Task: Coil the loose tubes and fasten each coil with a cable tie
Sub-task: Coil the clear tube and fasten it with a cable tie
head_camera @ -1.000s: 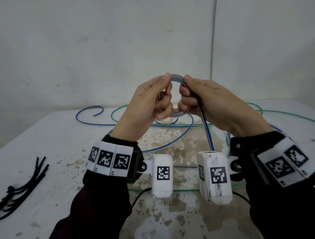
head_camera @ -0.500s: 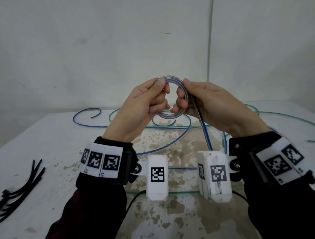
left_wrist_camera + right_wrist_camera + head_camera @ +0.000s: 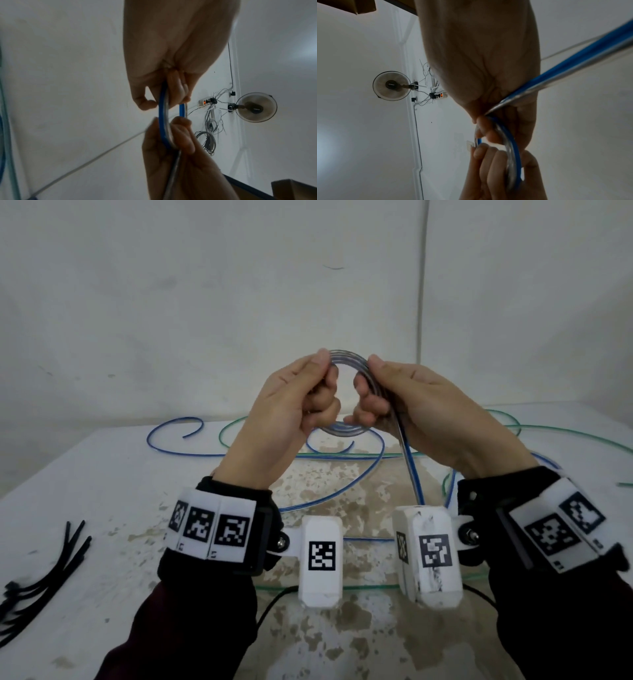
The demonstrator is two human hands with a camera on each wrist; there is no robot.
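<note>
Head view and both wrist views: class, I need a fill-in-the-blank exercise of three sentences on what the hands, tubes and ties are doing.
1. The left hand and right hand hold a small coil of ____ tube.
2. The black cable ties lie on the table to the person's ____.
3. The other loose tube on the table is ____.

Missing words: blue; left; green

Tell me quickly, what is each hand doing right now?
Left hand: closed, gripping the left side of the tube coil.
Right hand: closed, gripping the right side of the same coil, where the loose tube runs down.
</note>
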